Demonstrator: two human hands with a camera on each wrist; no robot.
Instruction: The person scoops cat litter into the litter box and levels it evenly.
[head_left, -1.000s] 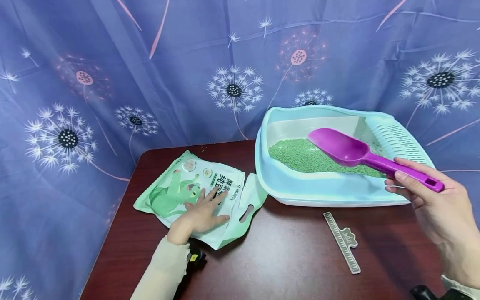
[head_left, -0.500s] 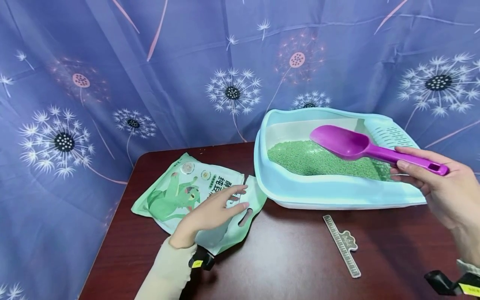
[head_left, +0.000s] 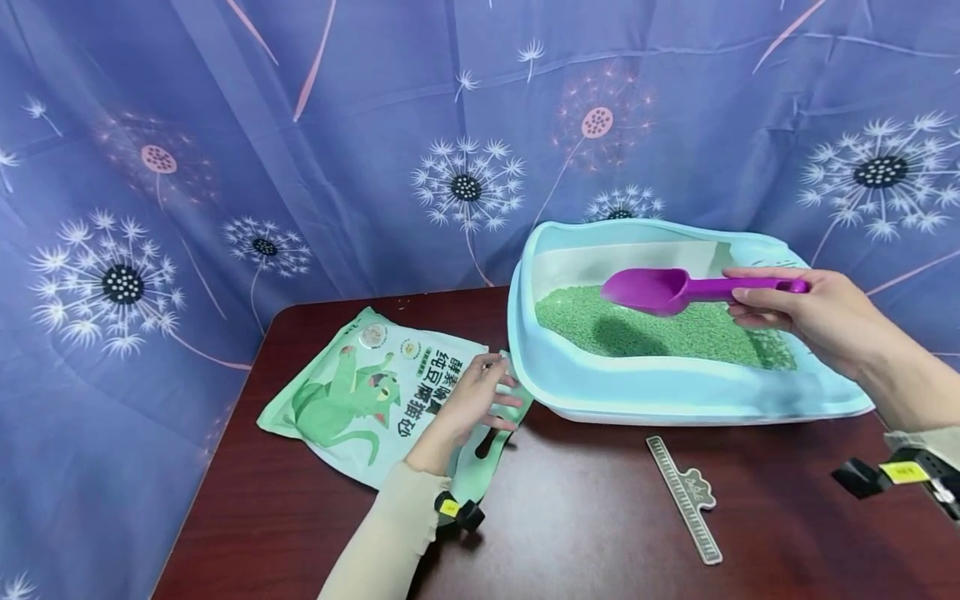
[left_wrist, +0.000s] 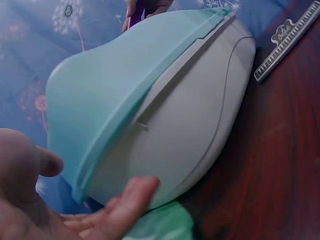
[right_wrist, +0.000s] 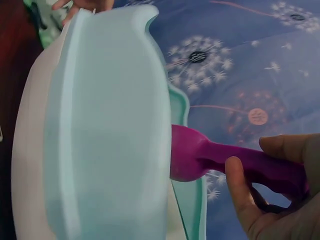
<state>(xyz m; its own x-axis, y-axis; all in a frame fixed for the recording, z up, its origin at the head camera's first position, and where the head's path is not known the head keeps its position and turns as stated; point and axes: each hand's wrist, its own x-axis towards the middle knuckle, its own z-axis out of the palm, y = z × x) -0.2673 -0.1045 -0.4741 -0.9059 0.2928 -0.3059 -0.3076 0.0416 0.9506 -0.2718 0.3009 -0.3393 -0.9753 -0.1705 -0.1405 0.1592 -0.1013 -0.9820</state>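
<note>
Hands, two: I log one left hand (head_left: 476,398) and one right hand (head_left: 813,307). Sleeves (head_left: 386,529), two. Black wrist devices (head_left: 470,517), two, with one yellow label (head_left: 904,472) apiece. Scoop (head_left: 647,290), one. Litter tray (head_left: 675,393), one; I count it once though all three of my views show it. Bed of green pellets (head_left: 622,331), one; single grains too small for me to number. Bag (head_left: 401,392), one, bearing one printed cat (head_left: 341,400) and two round badges (head_left: 372,336). Clip (head_left: 684,498), one. Table (head_left: 585,500), one. On the blue cloth (head_left: 360,150), from the head view, I tally five dark-centred dandelion heads (head_left: 467,187) along the upper part and two pink ones (head_left: 597,122).
</note>
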